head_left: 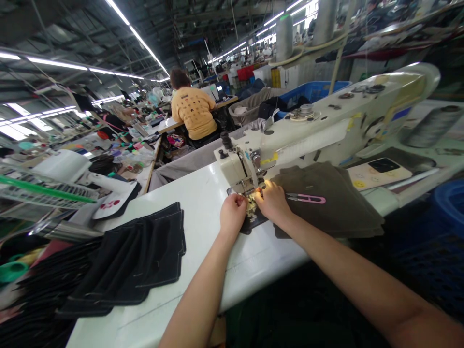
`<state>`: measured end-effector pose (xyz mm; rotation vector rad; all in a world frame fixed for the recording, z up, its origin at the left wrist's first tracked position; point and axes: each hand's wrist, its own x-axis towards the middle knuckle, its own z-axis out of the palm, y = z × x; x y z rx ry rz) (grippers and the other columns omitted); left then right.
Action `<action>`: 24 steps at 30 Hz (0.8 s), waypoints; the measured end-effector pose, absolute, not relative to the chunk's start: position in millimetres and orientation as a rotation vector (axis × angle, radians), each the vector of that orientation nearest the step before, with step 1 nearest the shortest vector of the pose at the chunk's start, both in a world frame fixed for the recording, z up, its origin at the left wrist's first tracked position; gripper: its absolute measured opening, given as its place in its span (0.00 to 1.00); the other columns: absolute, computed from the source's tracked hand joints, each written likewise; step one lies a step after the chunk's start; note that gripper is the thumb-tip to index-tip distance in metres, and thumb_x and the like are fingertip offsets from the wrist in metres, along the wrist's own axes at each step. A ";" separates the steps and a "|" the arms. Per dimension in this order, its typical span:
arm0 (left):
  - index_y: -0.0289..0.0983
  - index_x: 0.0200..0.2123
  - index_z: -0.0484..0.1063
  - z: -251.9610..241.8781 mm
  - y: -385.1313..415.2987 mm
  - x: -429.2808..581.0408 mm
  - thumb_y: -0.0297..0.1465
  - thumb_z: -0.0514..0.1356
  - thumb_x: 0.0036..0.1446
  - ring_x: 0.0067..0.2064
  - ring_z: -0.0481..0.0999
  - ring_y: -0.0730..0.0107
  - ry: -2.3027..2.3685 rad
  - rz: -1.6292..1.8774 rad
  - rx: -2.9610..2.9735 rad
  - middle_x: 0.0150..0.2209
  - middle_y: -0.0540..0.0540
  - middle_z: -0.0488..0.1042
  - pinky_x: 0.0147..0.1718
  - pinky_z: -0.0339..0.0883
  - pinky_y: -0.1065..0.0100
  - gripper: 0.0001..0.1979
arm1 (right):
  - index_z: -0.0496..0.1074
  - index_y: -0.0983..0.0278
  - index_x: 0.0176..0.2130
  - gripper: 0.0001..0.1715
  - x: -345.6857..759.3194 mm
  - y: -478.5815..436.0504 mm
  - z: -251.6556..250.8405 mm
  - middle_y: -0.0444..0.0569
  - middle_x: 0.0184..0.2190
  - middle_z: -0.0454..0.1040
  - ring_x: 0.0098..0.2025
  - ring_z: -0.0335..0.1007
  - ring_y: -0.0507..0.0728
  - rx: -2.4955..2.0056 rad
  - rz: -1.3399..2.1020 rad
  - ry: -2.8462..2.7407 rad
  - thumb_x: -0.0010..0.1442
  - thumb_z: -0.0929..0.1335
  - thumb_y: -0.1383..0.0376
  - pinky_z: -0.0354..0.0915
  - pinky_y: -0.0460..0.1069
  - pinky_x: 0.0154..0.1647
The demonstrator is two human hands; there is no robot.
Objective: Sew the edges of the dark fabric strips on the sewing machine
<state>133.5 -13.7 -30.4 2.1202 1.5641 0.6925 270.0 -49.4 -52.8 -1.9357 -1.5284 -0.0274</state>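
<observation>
At the needle area of a cream sewing machine (290,137), both hands work close together. My left hand (233,211) is left of the needle, thumb and fingers pinched; whatever is between them is too small to make out. Just right of the needle, my right hand (272,199) has its fingers curled together under the lamp glow, and what they grip is hidden. Pink-handled thread snips (306,198) lie on a stack of olive-grey fabric panels (329,205) beside my right hand. Black stitched fabric pieces (145,256) overlap on the table to the left.
A phone (382,166) in a patterned case and a grey thread cone (431,128) lie on the right. Behind the machine stands a blue crate (315,89). A person in a yellow shirt (194,111) sits ahead. A white fan-like device (65,169) stands at left.
</observation>
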 end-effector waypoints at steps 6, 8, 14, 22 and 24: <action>0.37 0.28 0.72 -31.3 -16.9 128.9 0.26 0.58 0.54 0.32 0.72 0.69 1.540 0.702 2.166 0.28 0.50 0.73 0.32 0.61 0.71 0.05 | 0.70 0.64 0.36 0.07 278.4 -52.7 -45.2 0.55 0.40 0.73 0.46 0.67 0.62 -1.982 -0.065 -1.459 0.59 0.62 0.71 0.57 0.53 0.46; 0.37 0.28 0.72 -31.4 -18.1 127.3 0.25 0.58 0.54 0.34 0.72 0.68 1.545 0.705 2.193 0.29 0.49 0.73 0.34 0.61 0.70 0.05 | 0.70 0.64 0.36 0.07 280.2 -54.1 -42.9 0.55 0.39 0.74 0.45 0.67 0.63 -1.987 -0.076 -1.470 0.59 0.63 0.71 0.57 0.54 0.46; 0.38 0.30 0.72 -27.1 -24.4 120.9 0.29 0.58 0.57 0.37 0.74 0.64 1.548 0.698 2.267 0.32 0.47 0.74 0.34 0.61 0.68 0.05 | 0.74 0.67 0.40 0.12 295.3 -65.8 -25.5 0.58 0.42 0.75 0.46 0.68 0.62 -1.990 -0.149 -1.554 0.60 0.63 0.74 0.58 0.54 0.49; 0.40 0.35 0.74 -8.0 -44.9 117.7 0.30 0.55 0.62 0.37 0.75 0.65 1.463 0.704 2.429 0.37 0.48 0.75 0.33 0.62 0.68 0.07 | 0.74 0.59 0.32 0.07 362.0 -152.8 -17.2 0.46 0.33 0.75 0.36 0.71 0.57 -1.994 0.054 -1.639 0.62 0.68 0.63 0.62 0.50 0.35; 0.40 0.35 0.74 -6.5 -55.6 129.4 0.28 0.55 0.62 0.39 0.75 0.65 1.246 0.678 2.488 0.37 0.47 0.76 0.37 0.64 0.68 0.08 | 0.76 0.60 0.37 0.05 379.2 -166.6 -29.9 0.48 0.37 0.76 0.41 0.72 0.59 -1.891 0.004 -1.714 0.62 0.69 0.62 0.64 0.52 0.42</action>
